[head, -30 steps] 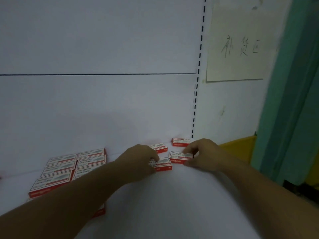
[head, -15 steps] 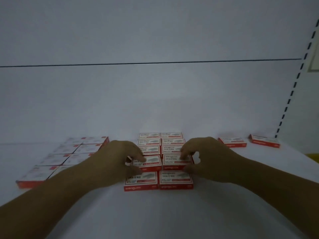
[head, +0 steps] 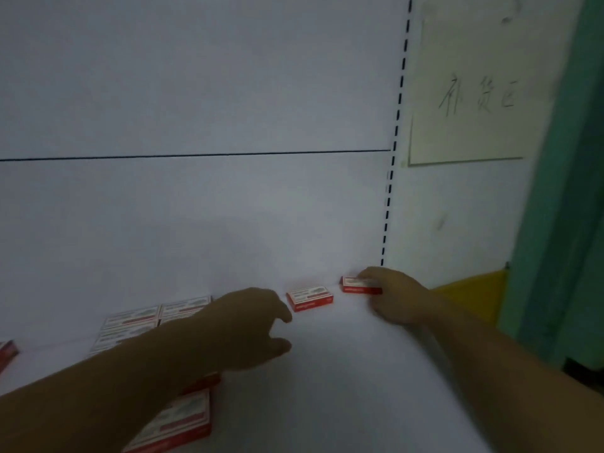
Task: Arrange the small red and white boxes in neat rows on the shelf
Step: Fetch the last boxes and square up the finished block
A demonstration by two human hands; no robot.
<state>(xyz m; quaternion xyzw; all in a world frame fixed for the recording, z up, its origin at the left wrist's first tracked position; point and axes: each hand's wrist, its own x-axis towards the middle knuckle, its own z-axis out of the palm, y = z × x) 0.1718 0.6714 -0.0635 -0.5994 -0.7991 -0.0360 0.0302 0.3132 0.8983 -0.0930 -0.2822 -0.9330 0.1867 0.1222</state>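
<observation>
While most of the red and white boxes sit packed in a tidy block (head: pixel 157 318) on the white shelf (head: pixel 343 371), 2 strays wait to the right of that block, so by my reckoning the job is well along but not finished. The nearer stray box (head: pixel 309 297) lies flat, just right of the block, and the left hand (head: pixel 248 328) reaches for it with thumb and fingers spread wide, empty, fingertips close beside its left end but not touching. The far stray box (head: pixel 358 285) lies farther right of the block, at the back corner; the right hand (head: pixel 392 295) has its fingers on top of it, thumb at the front edge, gripping it.
</observation>
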